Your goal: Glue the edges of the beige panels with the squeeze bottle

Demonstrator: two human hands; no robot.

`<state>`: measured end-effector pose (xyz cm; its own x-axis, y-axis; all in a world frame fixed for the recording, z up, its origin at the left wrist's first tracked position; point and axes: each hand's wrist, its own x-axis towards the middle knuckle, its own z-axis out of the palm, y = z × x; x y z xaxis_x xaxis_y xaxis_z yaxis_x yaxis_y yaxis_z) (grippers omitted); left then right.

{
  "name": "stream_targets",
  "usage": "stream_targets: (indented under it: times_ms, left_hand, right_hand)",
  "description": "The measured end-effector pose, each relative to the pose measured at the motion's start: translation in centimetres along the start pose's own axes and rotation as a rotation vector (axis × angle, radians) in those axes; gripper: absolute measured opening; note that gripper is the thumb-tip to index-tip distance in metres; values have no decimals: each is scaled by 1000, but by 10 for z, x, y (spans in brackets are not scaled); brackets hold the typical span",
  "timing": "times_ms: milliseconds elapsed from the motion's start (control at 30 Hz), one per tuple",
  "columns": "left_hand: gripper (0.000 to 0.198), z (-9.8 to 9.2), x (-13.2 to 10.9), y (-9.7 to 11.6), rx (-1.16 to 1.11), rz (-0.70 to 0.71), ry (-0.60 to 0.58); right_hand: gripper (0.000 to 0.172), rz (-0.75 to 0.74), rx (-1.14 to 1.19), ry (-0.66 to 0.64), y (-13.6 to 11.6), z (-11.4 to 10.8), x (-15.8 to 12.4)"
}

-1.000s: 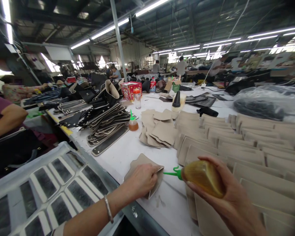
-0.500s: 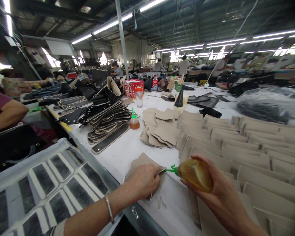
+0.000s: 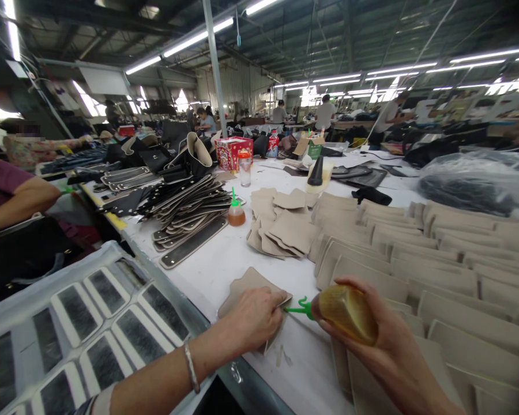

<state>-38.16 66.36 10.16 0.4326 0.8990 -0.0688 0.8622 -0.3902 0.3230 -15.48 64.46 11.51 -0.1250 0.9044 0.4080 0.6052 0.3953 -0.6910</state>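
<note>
My right hand (image 3: 383, 334) is wrapped round a glue bottle (image 3: 348, 317) full of amber liquid, held on its side. Its green nozzle points left, and the tip is at the edge of a beige leather piece (image 3: 251, 282), close to my left fingers. With closed fingers my left hand (image 3: 257, 317) grips that piece at its right side and presses it on the table. My palm hides part of the piece. A second small bottle (image 3: 236, 216) with a green nozzle stands upright farther back.
Rows of overlapping beige pieces (image 3: 436, 271) cover the right side, with a loose pile (image 3: 285, 227) behind my hands. Black straps (image 3: 190, 213) are stacked at left. A tray of dark panels (image 3: 78, 314) lies at lower left. A cup (image 3: 244, 170) and a co-worker's arm (image 3: 21, 202) are beyond.
The nozzle tip has moved slightly left and down along the edge of the beige piece, and the bottle has tilted a little. My left hand stays nearly in place.
</note>
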Motion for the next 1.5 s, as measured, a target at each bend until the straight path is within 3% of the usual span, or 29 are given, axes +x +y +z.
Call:
stream_targets:
  times_ms: [167,400,567,733,900,1033,1200,1367,1500]
  left_hand:
    - [45,-1,-2,0,-2,13,6]
    - [44,-5,-4,0,-22,15,-8]
    - [48,-6,-4,-1,-25,2,-25]
    - [45,-5,-4,-2,-35,24,-23]
    - [46,-5,-5,-3,-36,28,-10]
    - [47,-7,-7,-2,-58,34,-22]
    - [46,-8,-8,-2,-48,25,-21]
    - [45,-7,-7,-1,-46,34,-34]
    - [45,-5,-7,-3,-58,34,-24]
  right_hand:
    - [46,67,22,3,2,-3,1]
    - [50,171,135,-123,3,-7,-4]
    - [50,160,104,-37,4,-6,-6]
    - [54,190,175,-152,-2,-6,-9]
    - [53,197,168,-90,-6,-6,-8]
    - [50,198,231,-188,-10,-8,-12]
    - [53,238,211,-119,-13,-7,-18]
    - [49,266,329,-181,-18,-6,-25]
    - [51,252,275,-171,-15,-4,-29]
